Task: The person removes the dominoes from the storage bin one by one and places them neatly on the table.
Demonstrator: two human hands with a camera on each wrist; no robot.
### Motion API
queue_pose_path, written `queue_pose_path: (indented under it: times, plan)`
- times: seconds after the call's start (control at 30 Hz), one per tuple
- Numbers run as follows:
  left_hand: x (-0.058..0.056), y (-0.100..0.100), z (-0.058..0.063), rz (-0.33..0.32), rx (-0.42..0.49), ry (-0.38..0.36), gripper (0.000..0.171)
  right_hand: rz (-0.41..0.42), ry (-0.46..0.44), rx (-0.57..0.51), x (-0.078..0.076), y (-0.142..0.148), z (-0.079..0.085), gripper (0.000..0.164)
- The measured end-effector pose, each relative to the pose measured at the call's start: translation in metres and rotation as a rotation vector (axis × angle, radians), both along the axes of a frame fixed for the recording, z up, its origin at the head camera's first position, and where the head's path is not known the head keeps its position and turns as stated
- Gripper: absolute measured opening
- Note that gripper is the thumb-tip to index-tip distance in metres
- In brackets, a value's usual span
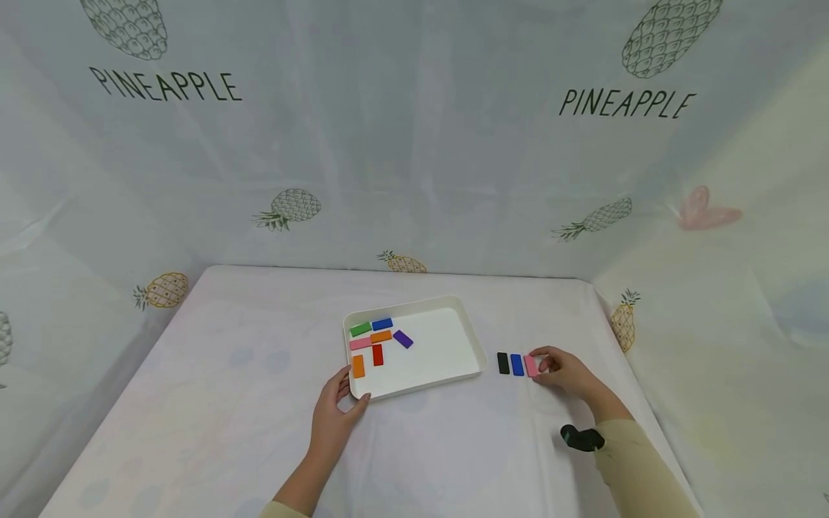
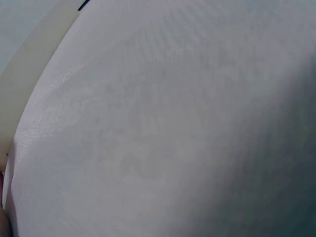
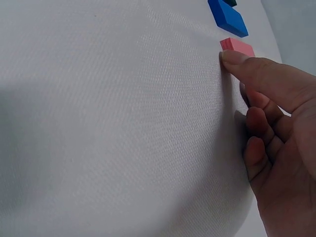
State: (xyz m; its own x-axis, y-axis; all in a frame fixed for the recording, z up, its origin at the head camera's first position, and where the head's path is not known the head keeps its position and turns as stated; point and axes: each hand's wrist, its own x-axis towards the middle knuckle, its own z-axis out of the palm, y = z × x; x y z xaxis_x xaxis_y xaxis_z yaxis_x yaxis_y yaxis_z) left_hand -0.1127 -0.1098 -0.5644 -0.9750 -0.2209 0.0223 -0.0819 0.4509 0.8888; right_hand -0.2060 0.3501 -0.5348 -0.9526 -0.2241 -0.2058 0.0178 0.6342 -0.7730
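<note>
Head view: a white cloth covers the tabletop (image 1: 227,410). On it, right of centre, sits a smooth white rectangular tray (image 1: 447,349) with rounded corners and a low raised wall. The left hand (image 1: 335,406) grips its near-left corner. Toward its left end lie flat rectangular blocks: green (image 1: 360,329), blue (image 1: 382,324), pink (image 1: 360,344), orange (image 1: 381,337), red (image 1: 378,355), a second orange (image 1: 359,366) and a slanted purple (image 1: 403,339). Between the tray and the tabletop's right edge, a black block (image 1: 503,363), a loose blue block (image 1: 517,365) and a loose pink block (image 1: 531,366) form a row; the right hand (image 1: 565,370) pinches the last.

Left wrist view: the tray's smooth wall crosses the upper left beside fine-grained cloth; the grip cannot be judged here.

Right wrist view: the thumb meets the loose pink block's edge, the lower fingers curled; the cloth shows a woven texture, and the loose blue block is sharp-edged.
</note>
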Motion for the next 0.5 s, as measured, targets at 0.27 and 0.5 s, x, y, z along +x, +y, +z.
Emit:
queue_pose_path:
  times: [0.27, 0.5]
  plan:
    - [0.0001, 0.0000, 0.0012, 0.001, 0.009, 0.000, 0.071, -0.007, -0.012, 0.001, -0.0004, -0.0016, 0.0030, 0.046]
    - [0.0000, 0.0002, 0.0012, -0.006, 0.007, 0.005, 0.071, 0.000, 0.003, -0.007, -0.0002, -0.0013, 0.0017, 0.047]
